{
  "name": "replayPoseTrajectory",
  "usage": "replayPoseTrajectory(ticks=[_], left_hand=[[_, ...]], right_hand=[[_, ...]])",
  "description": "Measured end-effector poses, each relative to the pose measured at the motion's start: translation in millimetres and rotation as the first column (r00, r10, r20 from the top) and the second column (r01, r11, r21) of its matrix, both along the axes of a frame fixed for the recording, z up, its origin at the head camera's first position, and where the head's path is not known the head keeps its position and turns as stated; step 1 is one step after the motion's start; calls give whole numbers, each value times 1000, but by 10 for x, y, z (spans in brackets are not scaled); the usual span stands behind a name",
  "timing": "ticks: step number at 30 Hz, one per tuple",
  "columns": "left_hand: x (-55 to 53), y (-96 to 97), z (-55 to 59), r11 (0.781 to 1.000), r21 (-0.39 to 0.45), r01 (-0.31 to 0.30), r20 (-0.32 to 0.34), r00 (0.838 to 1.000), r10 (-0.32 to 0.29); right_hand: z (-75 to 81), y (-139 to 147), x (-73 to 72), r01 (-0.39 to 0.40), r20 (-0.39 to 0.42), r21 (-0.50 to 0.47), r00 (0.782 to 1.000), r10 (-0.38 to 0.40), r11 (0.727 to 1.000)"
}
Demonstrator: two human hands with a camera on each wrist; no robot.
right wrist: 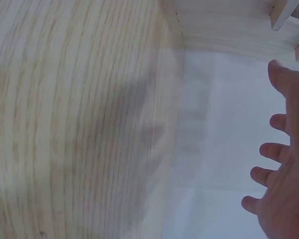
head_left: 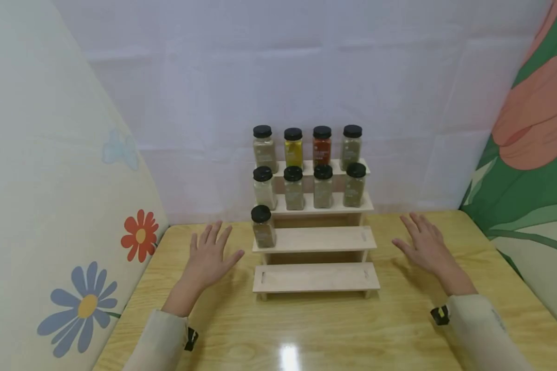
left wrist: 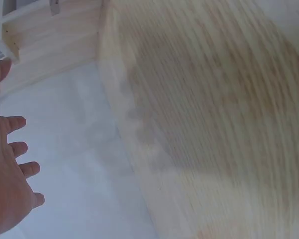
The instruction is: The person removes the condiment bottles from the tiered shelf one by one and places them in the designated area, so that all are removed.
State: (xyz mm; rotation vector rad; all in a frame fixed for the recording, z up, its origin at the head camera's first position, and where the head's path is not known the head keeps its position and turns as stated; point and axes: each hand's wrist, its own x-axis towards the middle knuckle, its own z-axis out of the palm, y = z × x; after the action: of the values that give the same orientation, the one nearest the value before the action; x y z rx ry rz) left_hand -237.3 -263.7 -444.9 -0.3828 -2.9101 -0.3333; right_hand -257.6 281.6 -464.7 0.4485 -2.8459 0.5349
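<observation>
A pale wooden tiered rack (head_left: 315, 278) stands mid-table in the head view, between my two hands. On its top step are several black-lidded spice jars, among them a yellow jar (head_left: 294, 150) and a red jar (head_left: 322, 148). The second step bears another row, with a green-brown jar (head_left: 354, 186) at its right end. One brown spice jar (head_left: 263, 228) sits at the left of the third step; the lowest step is bare. My left hand (head_left: 210, 260) is spread left of the rack, holding nothing. To the rack's right, my right hand (head_left: 426, 247) also has spread fingers and holds nothing.
The rack rests on a wood-grain table (head_left: 241, 330). Behind it hangs a white cloth (head_left: 213, 113). A flower-printed panel (head_left: 74, 206) borders the left side, and a green and pink floral panel (head_left: 534, 154) the right. Each sleeve has a dark band at the cuff.
</observation>
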Motion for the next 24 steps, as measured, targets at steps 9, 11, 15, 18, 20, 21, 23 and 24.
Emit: replayPoseTrajectory(ticks=[9,11,15,18,20,21,23,24], left_hand=[[-6,77,89,960,254,114,-24,993,-111],[0,101,128,942,310,128,-8,991,-132],[4,149,196,914,380,144,10,987,-159],[3,186,235,895,418,156,-9,986,-168],[2,212,255,880,444,166,-29,985,-171],[1,226,264,874,455,171,-41,984,-172],[-1,256,286,863,471,183,-65,983,-173],[-2,272,298,857,480,187,-72,982,-174]], right_hand=[[52,-84,19,-18,75,-115,997,27,993],[58,-100,21,-19,100,-142,994,33,990],[60,-130,24,-16,149,-194,988,46,981],[58,-155,29,-21,162,-223,985,59,975],[54,-171,32,-26,159,-237,985,65,971],[53,-179,35,-28,154,-245,986,68,969],[57,-197,43,-34,146,-262,987,74,964],[59,-205,45,-39,139,-271,987,79,962]])
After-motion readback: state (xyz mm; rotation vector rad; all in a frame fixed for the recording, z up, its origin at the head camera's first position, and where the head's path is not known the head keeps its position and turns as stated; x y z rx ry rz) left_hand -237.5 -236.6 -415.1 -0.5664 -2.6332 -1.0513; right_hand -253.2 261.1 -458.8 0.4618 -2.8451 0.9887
